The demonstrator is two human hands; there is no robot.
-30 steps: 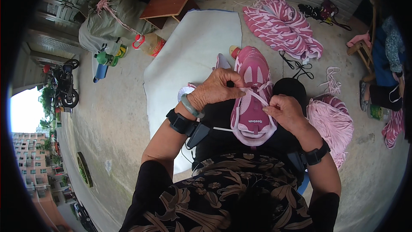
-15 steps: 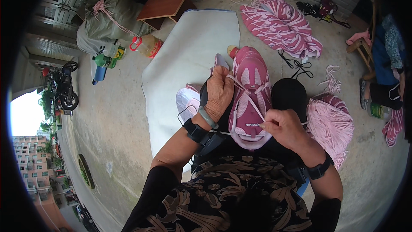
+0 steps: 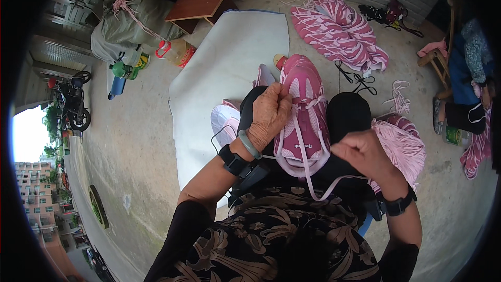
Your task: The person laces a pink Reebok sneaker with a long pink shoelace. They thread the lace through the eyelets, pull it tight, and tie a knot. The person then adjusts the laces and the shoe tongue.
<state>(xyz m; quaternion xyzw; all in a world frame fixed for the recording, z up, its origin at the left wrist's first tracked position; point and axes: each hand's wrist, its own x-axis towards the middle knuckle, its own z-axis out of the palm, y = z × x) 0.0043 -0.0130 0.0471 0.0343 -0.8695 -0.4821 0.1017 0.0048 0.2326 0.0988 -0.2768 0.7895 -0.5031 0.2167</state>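
Fingers [image 3: 279, 96] of my left hand [image 3: 269, 117] pinch the pale pink lace [image 3: 297, 125] at the upper eyelets of the pink sneaker [image 3: 302, 115]. My right hand [image 3: 365, 154] is clenched around the lace's free end, which loops below the shoe's heel toward that fist. The sneaker lies on my lap, toe pointing away, over the dark trousers; pink mesh upper, white sole edge, lace crossing the tongue. Left of it a white mat [image 3: 229, 73] covers the concrete floor; a heap of pink laces [image 3: 402, 146] sits just beside my right knee.

Against half a second ago: the right hand has pulled outward and down, away from the shoe, drawing the lace longer. The left hand remains on the upper eyelets.
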